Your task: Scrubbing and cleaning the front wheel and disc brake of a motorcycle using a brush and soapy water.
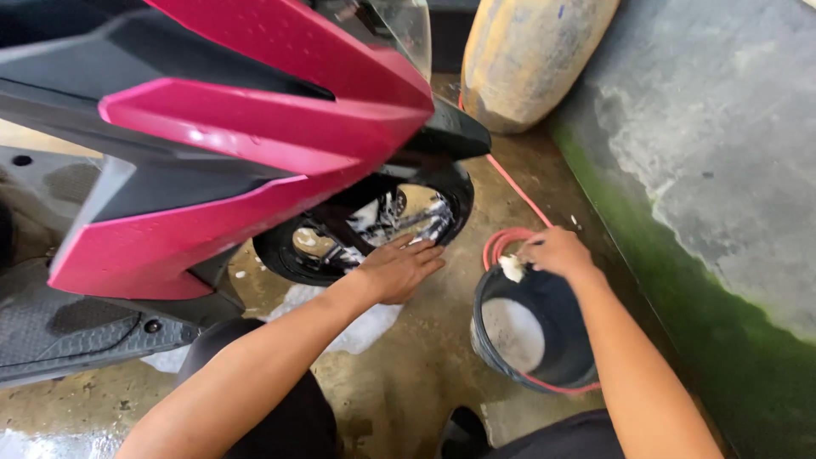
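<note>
Front wheel (374, 225) of a pink scooter (246, 136), soapy.
Left hand (399, 268) rests spread on the tyre; right hand (552, 253) grips a sudsy sponge (512, 269) over the bucket (544, 340).

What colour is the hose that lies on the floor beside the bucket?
The hose is red-pink, coiled behind the dark bucket; the head view shows it best.

Soft even daylight — faint shadows, slight wide-angle edge stretch.
</note>
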